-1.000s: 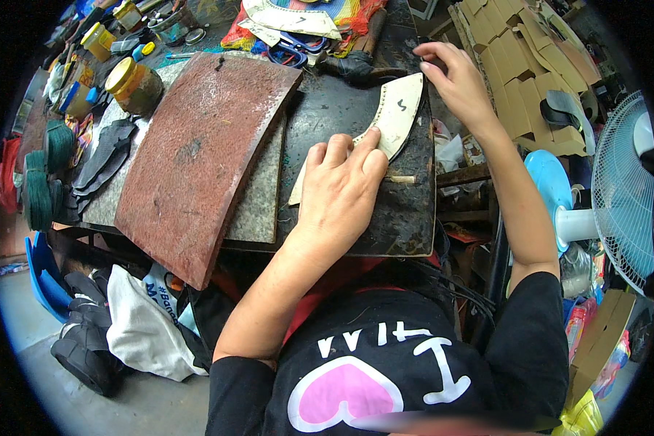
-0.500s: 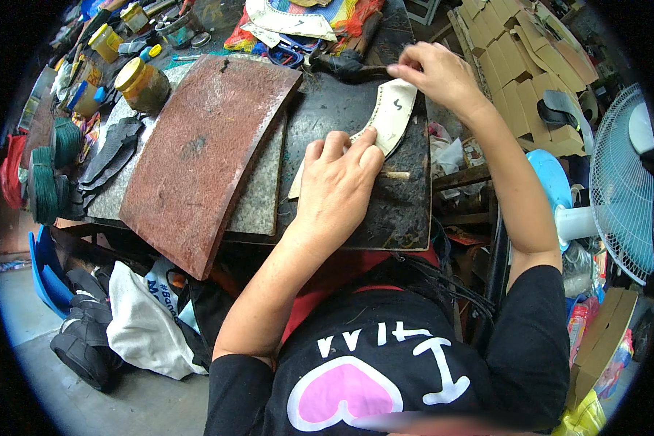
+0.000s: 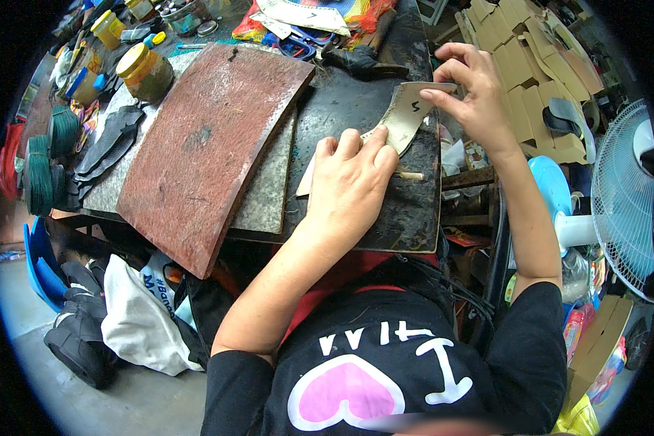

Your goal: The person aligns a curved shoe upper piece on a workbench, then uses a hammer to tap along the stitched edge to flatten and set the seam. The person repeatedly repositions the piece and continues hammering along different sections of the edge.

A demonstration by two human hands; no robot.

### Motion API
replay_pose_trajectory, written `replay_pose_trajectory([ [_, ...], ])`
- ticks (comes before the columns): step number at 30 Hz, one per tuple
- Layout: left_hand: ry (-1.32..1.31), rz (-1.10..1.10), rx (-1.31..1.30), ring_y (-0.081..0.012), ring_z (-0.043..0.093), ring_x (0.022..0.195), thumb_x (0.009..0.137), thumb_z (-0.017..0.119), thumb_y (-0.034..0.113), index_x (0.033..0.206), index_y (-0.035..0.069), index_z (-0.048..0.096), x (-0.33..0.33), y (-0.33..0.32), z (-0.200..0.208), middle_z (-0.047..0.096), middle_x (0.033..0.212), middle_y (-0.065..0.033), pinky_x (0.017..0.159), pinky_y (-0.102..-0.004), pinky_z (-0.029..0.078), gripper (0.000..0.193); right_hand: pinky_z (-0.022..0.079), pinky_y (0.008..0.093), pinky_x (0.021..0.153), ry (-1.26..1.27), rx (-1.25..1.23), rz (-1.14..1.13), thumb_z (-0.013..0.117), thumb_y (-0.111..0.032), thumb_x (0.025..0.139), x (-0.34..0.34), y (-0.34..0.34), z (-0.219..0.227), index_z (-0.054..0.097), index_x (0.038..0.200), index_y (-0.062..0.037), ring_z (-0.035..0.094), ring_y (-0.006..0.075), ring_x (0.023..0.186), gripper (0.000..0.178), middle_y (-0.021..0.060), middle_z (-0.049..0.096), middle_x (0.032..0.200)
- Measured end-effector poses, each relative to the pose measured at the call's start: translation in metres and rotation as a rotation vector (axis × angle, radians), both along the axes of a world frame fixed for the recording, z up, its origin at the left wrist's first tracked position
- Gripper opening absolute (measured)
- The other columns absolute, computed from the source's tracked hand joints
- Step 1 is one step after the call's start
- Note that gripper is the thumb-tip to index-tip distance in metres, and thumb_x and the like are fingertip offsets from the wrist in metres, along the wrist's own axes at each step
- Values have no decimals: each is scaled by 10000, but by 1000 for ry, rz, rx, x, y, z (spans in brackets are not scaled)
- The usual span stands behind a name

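Note:
A curved cream pattern piece (image 3: 403, 120) with a row of small holes along one edge and a handwritten mark lies near the right side of the dark worktable. A thin dark edge shows beneath it. My left hand (image 3: 352, 174) presses the piece down with bent fingers, covering its middle and part of its near end. Beyond it, my right hand (image 3: 472, 91) pinches the far end between thumb and fingers, and that end is bent up off the table. A short light stick (image 3: 410, 176) lies just right of my left hand.
Left of my hands, a reddish-brown board (image 3: 203, 145) rests on a grey slab (image 3: 269, 200). A black-headed hammer-like tool (image 3: 360, 63) and blue-handled scissors (image 3: 296, 46) lie at the back. Jars (image 3: 145, 73) and green cord spools (image 3: 39, 174) stand left; a fan (image 3: 621, 200) stands right.
My right hand has shifted slightly right and now grips the pattern piece's far end, which has bent upward. The left hand stays pressed on the piece. The whole view has shifted slightly.

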State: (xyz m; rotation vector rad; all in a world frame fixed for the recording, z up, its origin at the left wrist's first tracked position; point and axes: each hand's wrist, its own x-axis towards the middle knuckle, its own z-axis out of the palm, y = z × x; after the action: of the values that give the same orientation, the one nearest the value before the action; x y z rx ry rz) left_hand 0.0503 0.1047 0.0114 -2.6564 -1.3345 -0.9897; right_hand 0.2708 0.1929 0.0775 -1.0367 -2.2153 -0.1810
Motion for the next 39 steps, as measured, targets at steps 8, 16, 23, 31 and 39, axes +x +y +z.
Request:
replay_pose_trajectory([
  [8,9,5,-35,-241,555,1007,853,546,142,956,99,555,0,-1,1,607,1329,-53,892,-429,423,112,489,225,592,583,-814,116,782,-219,888,-10,-9,-18,638,1100,-67,605,58,742,298,-1,668,889],
  [16,-24,-12,-50,-249,559,998,856,542,127,969,99,562,-2,-1,3,616,1324,-57,880,-433,424,118,417,221,417,501,-1009,-167,735,-185,901,-1,10,-33,629,1100,-22,545,76,465,279,38,677,701],
  [23,19,-14,-114,-262,556,959,844,562,130,954,101,577,5,8,14,635,1071,-53,825,-411,443,115,409,228,408,529,-985,-149,749,-155,872,0,17,-42,623,1056,-23,538,76,450,259,43,665,672],
  [31,38,-75,2,-274,570,920,834,580,139,901,67,615,21,30,9,605,921,-86,787,-397,476,104,427,225,421,551,-973,-145,749,-157,868,-3,12,-36,641,1035,-22,544,73,460,241,40,669,696],
  [39,-12,-138,-175,-377,551,986,854,611,77,1031,23,534,15,43,14,588,1127,-149,877,-461,482,201,435,195,449,477,-1111,-8,675,-153,909,14,19,-29,651,1136,-50,539,29,542,251,-6,642,753],
])
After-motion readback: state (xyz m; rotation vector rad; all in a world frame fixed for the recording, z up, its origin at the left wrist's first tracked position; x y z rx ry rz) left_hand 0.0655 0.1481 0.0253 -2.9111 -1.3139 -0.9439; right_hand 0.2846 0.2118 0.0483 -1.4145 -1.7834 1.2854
